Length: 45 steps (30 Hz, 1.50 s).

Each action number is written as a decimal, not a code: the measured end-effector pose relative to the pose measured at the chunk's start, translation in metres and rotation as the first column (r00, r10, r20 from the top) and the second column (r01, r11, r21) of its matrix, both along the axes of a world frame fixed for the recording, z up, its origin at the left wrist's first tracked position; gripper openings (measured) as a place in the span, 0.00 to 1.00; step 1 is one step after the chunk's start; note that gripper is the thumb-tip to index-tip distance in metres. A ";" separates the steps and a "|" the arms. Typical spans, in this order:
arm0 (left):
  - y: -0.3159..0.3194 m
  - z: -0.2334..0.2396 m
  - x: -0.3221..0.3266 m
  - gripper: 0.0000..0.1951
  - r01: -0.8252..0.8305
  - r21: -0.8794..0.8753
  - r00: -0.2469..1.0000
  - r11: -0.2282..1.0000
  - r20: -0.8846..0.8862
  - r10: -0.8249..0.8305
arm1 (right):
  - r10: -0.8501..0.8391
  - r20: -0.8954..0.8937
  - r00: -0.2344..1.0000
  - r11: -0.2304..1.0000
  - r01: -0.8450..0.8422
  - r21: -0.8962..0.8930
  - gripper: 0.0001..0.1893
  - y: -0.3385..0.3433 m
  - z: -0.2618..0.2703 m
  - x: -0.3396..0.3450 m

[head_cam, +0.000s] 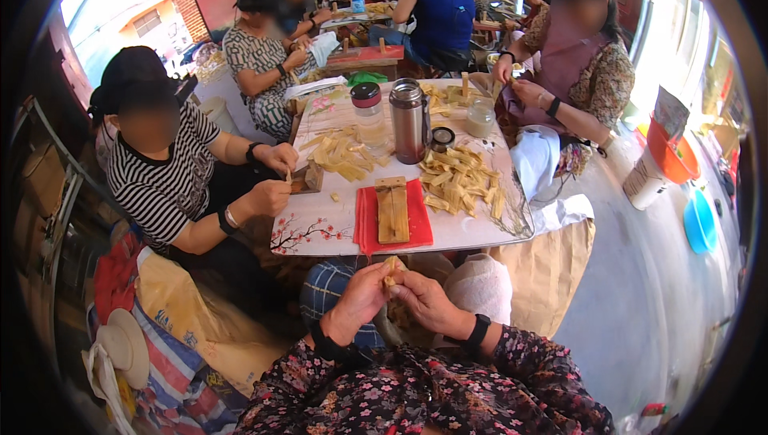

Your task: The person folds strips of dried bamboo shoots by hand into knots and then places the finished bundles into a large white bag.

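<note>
My left hand (362, 296) and my right hand (431, 298) meet in front of the table edge. Their fingertips pinch a small piece of yellowish strip (392, 266), mostly covered by the fingers. Straight ahead, a wooden block (393, 219) with a dark lengthwise line lies on a folded red cloth (424, 225). To its right is a heap of flat yellowish strips (459, 180), whose material I cannot tell. A looser bunch of strips (345, 156) lies to the left, with one small scrap (334, 197) nearer me.
A steel vacuum flask (408, 129), its cap (443, 138), a water bottle (368, 114) and a glass jar (480, 118) stand on the table (324, 213). Co-workers sit left (174, 165) and right (576, 75). Large paper sacks (549, 267) flank my legs.
</note>
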<state>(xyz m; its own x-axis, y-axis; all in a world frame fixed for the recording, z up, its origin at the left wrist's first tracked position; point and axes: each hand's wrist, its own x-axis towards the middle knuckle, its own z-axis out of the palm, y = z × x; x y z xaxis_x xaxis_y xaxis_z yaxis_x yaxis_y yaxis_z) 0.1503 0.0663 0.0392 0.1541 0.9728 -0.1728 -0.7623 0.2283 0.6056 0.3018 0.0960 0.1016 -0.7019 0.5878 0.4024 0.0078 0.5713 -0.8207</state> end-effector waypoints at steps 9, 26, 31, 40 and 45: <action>-0.007 0.016 0.013 0.06 0.037 0.151 0.640 0.988 -0.763 0.093 | -0.233 -0.002 0.973 0.964 0.231 0.132 0.09 0.015 0.012 -0.001; -0.020 0.068 0.001 0.07 -0.016 0.569 0.287 0.822 -0.785 0.549 | -0.151 0.215 0.965 0.936 0.070 0.344 0.11 0.005 0.043 0.007; -0.029 0.064 0.004 0.08 -0.046 0.416 0.664 0.908 -0.667 0.338 | -0.152 0.152 0.977 0.988 0.145 0.053 0.10 0.021 0.041 0.016; -0.024 0.059 0.003 0.07 -0.249 0.581 0.370 0.774 -0.682 0.631 | 0.011 -0.034 0.999 0.844 -0.028 -0.535 0.08 0.018 0.034 0.004; -0.015 0.053 0.010 0.08 -0.270 0.659 0.299 0.702 -0.636 0.712 | -0.003 -0.151 0.989 0.765 -0.095 -0.638 0.05 0.024 0.028 0.000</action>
<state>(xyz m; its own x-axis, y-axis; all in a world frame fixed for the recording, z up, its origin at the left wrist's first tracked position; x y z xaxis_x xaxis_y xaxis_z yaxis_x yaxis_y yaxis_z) 0.1603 0.0511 0.0924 -0.3748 0.7971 0.4735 0.2642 -0.3977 0.8786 0.3019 0.1198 0.1300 -0.7021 0.7112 0.0352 -0.1429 -0.0923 -0.9854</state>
